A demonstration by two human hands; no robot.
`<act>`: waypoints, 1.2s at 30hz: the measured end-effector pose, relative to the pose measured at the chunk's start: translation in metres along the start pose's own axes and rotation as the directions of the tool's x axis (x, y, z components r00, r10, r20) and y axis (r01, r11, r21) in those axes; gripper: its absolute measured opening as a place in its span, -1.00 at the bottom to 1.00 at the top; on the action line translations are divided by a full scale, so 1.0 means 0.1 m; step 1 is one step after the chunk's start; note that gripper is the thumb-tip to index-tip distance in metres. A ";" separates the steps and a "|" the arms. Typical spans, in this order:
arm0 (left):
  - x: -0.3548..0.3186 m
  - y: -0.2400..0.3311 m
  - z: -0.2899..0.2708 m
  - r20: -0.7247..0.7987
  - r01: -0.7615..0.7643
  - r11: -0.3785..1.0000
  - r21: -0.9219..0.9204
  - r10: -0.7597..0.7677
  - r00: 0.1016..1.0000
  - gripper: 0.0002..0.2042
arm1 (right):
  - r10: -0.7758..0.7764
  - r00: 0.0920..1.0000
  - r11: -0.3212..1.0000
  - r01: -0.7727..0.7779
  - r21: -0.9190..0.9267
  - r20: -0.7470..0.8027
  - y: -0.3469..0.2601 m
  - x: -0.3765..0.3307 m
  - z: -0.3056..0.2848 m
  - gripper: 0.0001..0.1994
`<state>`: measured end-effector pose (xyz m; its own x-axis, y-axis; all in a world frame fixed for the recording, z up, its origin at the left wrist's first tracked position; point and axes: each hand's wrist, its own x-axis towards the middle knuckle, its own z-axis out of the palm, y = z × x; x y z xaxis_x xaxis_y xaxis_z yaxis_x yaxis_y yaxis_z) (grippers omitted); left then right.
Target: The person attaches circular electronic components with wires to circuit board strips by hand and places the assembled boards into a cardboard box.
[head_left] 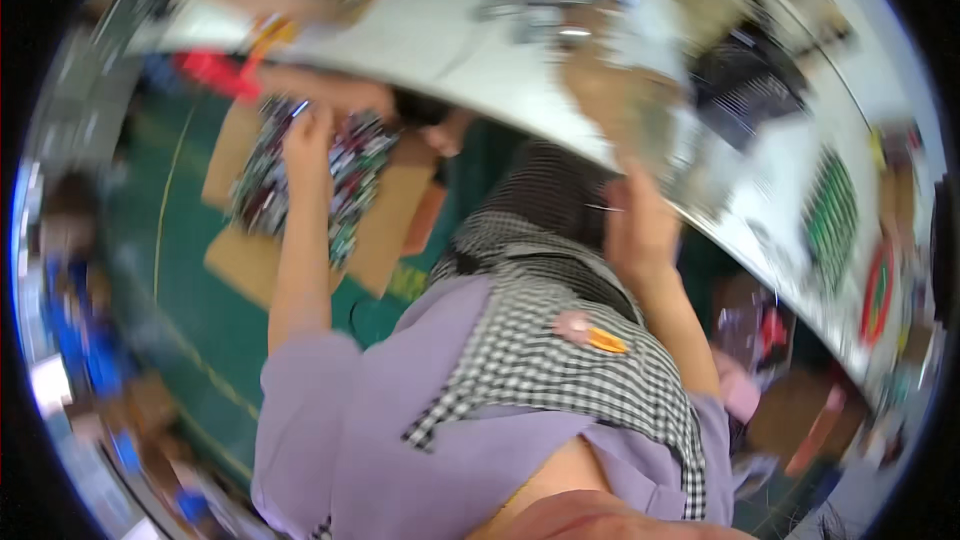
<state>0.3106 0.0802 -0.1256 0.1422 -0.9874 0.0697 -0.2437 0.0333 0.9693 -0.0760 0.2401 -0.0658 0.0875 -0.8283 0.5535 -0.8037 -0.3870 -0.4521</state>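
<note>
"Hovering over the box (385,225), what has the person's left hand (308,135)?"

"Its fingertips bunch at a shiny piece (300,108); blur hides whether they grip it. Beneath that hand, small pieces (355,180) crowd the box."

"And the right hand (642,230)?"

"At the near edge of the table (480,70). Whether it holds anything, one cannot tell."

"Any writing?"

"A yellow floor marking (408,282), below and right of the left hand, too smeared to read. Just beyond that hand, another person's forearm (340,90) is blurred too."
</note>
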 end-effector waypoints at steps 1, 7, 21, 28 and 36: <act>-0.36 0.28 0.44 0.288 -0.055 0.998 -0.005 0.054 0.956 -0.77 | 0.106 0.992 0.990 -0.099 -0.099 0.068 0.01 -0.01 0.00 -0.48; -1.23 1.43 2.07 0.952 0.134 0.990 -0.053 0.010 0.307 -0.82 | 0.081 0.982 0.990 -0.099 -0.097 -0.168 0.04 -0.21 -0.21 -0.61; -1.37 1.77 2.85 0.984 0.260 0.953 0.159 -0.133 -0.116 -0.71 | 0.048 0.780 0.724 -0.457 -0.516 -0.623 1.05 -0.89 -1.68 -0.73; -1.41 1.82 2.89 0.969 0.111 0.970 0.216 -0.199 -0.143 -0.72 | 0.096 0.963 0.502 -0.265 -0.823 -0.251 1.54 -0.84 -2.22 -0.82; -1.48 1.91 3.10 0.980 0.212 0.966 0.145 -0.112 -0.162 -0.74 | -0.225 0.952 0.608 -0.029 -0.793 -0.207 1.35 -0.70 -2.33 -0.71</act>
<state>-0.0548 0.1844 -0.0236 -0.9364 0.0045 -0.3508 -0.3446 -0.1998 0.9172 -0.3283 0.3405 -0.0028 0.1422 -0.6182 0.7731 -0.9582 0.1099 0.2641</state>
